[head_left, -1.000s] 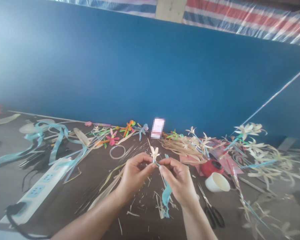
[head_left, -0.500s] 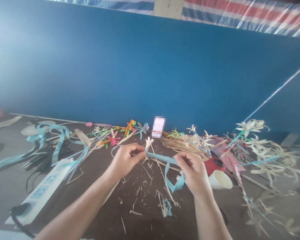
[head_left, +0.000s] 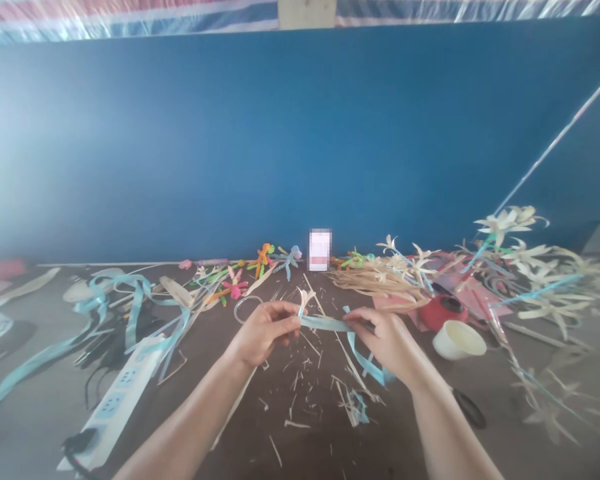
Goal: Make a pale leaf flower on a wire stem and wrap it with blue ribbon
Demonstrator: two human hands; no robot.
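My left hand [head_left: 270, 330] pinches a small cream-white flower [head_left: 306, 297] at its base, petals pointing up. A light blue ribbon [head_left: 325, 323] stretches from the flower's base to my right hand [head_left: 380, 337], whose thumb and fingers are closed on it. The ribbon's loose tail hangs below my right hand toward the table. Beneath my hands, the brown tabletop [head_left: 300, 447] carries scattered thin straw-coloured scraps and a bit of blue ribbon.
A white power strip [head_left: 117, 400] and more blue ribbon [head_left: 50, 363] lie to the left. On the right are a white cup [head_left: 459, 340], a red round object [head_left: 443, 311], dried strips [head_left: 380, 283] and several cream flowers [head_left: 545, 280]. A blue wall [head_left: 300, 133] rises behind.
The view has tilted and shifted, so table things sit differently in the picture. Both hands keep hold of the flower and ribbon, and the ribbon between them looks shorter.
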